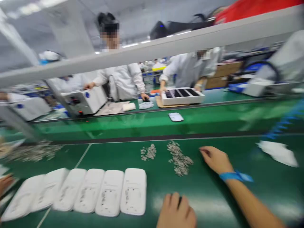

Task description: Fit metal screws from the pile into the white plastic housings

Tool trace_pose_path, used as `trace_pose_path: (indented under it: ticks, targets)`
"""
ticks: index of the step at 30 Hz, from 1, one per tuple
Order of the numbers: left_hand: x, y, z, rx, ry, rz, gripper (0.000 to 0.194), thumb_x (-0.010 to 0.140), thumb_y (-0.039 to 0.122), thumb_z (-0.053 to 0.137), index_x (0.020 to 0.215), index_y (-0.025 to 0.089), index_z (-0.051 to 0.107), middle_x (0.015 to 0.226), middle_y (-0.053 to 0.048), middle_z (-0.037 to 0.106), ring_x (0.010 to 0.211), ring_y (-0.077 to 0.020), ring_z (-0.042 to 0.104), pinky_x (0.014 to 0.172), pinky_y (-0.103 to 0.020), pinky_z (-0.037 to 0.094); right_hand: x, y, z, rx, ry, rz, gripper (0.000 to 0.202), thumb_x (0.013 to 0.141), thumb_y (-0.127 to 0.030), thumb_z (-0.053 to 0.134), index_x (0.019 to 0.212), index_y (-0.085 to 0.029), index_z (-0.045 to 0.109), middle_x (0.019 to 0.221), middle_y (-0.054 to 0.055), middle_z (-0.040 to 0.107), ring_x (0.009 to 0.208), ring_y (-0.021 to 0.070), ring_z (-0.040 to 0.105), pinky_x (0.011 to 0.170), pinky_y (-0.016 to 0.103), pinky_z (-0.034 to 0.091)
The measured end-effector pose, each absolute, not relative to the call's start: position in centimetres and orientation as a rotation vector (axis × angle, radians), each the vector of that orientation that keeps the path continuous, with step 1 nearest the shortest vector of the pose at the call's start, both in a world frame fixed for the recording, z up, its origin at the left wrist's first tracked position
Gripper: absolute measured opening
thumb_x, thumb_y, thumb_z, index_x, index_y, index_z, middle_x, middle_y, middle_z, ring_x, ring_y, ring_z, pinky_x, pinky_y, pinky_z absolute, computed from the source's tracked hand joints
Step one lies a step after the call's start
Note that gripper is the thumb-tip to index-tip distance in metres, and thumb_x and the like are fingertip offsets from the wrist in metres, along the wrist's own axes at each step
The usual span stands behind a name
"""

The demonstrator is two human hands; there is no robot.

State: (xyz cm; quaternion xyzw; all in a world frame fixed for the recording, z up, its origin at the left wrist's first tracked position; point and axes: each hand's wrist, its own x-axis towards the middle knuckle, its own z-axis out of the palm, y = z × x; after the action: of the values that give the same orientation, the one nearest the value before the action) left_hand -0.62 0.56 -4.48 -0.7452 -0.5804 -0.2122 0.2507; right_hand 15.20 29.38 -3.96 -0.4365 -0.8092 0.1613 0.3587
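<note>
My left hand (177, 212) rests at the bottom edge, its fingers curled down on the green bench. A small dark patch shows between two of its fingers; whatever they hold, if anything, is hidden. My right hand (216, 159), with a blue wrist strap (234, 176), is just right of a pile of small metallic pieces (180, 161). Thumb and fingertips are pinched together there, too blurred to show what is in them. A smaller cluster of the same pieces (149, 152) lies farther left. Several white rounded plastic covers (134, 190) stand in an overlapping row left of my left hand.
Beyond my bench (106, 155) runs a green conveyor belt (133, 123) carrying a flat device (176, 117). Co-workers in white coats stand across it, one handling a white tray (182, 99). A white cloth or bag (277, 153) lies right. Another person's hand (6, 183) shows far left.
</note>
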Motion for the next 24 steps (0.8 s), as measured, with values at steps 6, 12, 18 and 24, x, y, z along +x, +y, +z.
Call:
trace_pose_path:
  ticks: [6, 12, 18, 24]
  targets:
    - [-1.2, -0.7, -2.1, -2.107, -1.710, -0.544, 0.049, 0.078, 0.059, 0.072, 0.108, 0.021, 0.064, 0.126, -0.005, 0.060, 0.115, -0.0270, 0.049, 0.093, -0.040, 0.042, 14.8, 28.2, -2.7, -1.218, -2.185, 0.323, 0.027, 0.086, -0.030, 0.048, 0.091, -0.019, 0.072, 0.088, 0.010, 0.071, 0.083, 0.0255, 0.066, 0.079, 0.039, 0.052]
    - [-0.9, -1.0, -2.8, -1.999, -1.772, -0.631, 0.057, 0.075, 0.057, 0.075, 0.118, 0.022, 0.062, 0.129, -0.010, 0.058, 0.116, -0.0317, 0.049, 0.096, -0.048, 0.041, 15.2, 28.1, -3.2, -1.166, -2.249, 0.301, 0.030, 0.089, -0.027, 0.046, 0.096, -0.017, 0.073, 0.091, 0.010, 0.069, 0.084, 0.0251, 0.065, 0.079, 0.038, 0.051]
    - [-0.9, -0.7, -3.2, -2.053, -1.795, -0.561, 0.045, 0.078, 0.057, 0.072, 0.103, 0.020, 0.064, 0.126, -0.008, 0.060, 0.115, -0.0304, 0.049, 0.097, -0.046, 0.042, 14.8, 27.8, -2.8, -1.154, -2.235, 0.271, 0.024, 0.090, -0.023, 0.045, 0.091, -0.019, 0.069, 0.091, 0.009, 0.068, 0.087, 0.0240, 0.064, 0.082, 0.036, 0.050]
    - [-0.7, -1.1, -2.5, -2.004, -1.842, -0.606, 0.047, 0.079, 0.052, 0.072, 0.113, 0.020, 0.062, 0.129, -0.010, 0.057, 0.117, -0.0309, 0.049, 0.098, -0.046, 0.041, 14.9, 27.6, -2.4, -1.144, -2.268, 0.289, 0.023, 0.091, -0.021, 0.044, 0.091, -0.018, 0.067, 0.092, 0.009, 0.066, 0.088, 0.0236, 0.063, 0.081, 0.035, 0.049]
